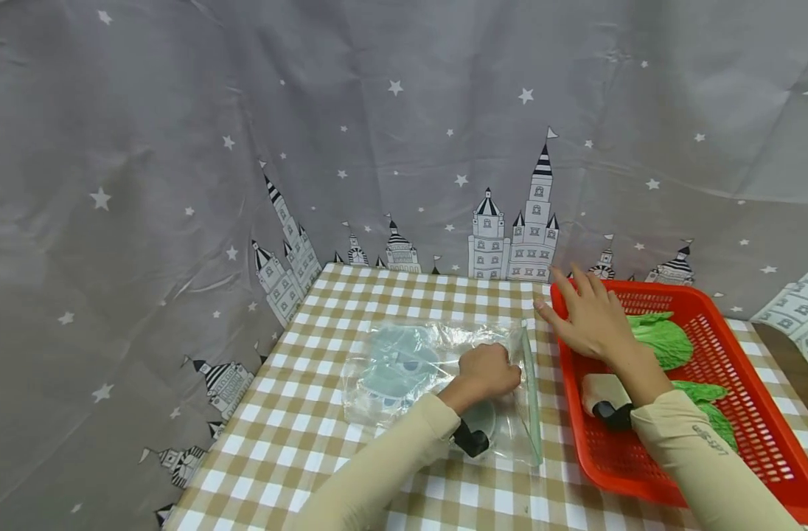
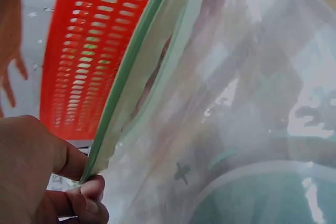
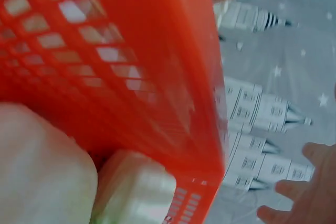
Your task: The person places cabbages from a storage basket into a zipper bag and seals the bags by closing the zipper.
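Observation:
A clear zip bag with pale green print lies on the checked cloth. My left hand pinches one end of its green zip edge between thumb and finger. In the left wrist view the bag's mouth looks partly parted. My right hand, fingers spread, hovers over the left rim of a red basket, holding nothing. Inside lie green leafy heads like Chinese cabbage; a pale piece sits partly hidden beneath the right wrist. Pale thick ends show in the right wrist view.
A brown-and-white checked cloth covers the table. Behind and to the left hangs a grey curtain with stars and castles. The basket's raised rim stands just right of the bag. Wrist cameras sit on both arms.

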`<state>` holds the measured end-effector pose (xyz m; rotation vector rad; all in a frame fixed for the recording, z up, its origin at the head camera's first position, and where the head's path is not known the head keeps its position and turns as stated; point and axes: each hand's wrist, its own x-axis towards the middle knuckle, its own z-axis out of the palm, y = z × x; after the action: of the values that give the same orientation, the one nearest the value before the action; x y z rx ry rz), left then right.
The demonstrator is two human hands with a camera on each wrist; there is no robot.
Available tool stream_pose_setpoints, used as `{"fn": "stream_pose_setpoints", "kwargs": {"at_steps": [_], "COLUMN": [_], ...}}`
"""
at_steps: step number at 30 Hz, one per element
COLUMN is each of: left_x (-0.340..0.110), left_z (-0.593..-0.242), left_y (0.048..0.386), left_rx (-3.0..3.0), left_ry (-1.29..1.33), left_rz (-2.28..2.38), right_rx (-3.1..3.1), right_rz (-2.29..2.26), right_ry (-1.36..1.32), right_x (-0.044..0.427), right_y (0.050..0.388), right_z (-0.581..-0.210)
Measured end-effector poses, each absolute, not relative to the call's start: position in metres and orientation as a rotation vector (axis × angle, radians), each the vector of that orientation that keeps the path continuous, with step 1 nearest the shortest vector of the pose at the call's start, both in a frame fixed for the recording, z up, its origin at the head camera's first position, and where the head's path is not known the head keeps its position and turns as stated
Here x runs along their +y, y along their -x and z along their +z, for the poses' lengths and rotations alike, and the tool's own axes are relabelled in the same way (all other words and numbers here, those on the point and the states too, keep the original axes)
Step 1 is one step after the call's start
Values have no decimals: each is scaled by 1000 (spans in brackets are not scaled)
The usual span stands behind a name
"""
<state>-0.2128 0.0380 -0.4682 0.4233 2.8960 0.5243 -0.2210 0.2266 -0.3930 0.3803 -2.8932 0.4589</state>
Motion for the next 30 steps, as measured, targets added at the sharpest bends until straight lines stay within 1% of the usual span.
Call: {"fn": "stream_pose_setpoints", "kwargs": {"at_steps": [12,17,25,30], "left_x": [-4,-20,-37,-44], "left_z": [-463,-458,-448,-443], "left_y": [203,197,188,180], "left_rx": [2853,2845,2835,2818], "left_ry": [-510,-544,-571,-590], "left_rz": [819,848,884,921], "right_rx": [-3024,-3022,-3137,-3147], "right_rz": [327,197,41,22], "right_ry": [-578,-695,-839,-887], "right_x": [195,178,152,134], "right_y": [171,151,121,102], "right_z": [-402,-403,-392,-403]}}
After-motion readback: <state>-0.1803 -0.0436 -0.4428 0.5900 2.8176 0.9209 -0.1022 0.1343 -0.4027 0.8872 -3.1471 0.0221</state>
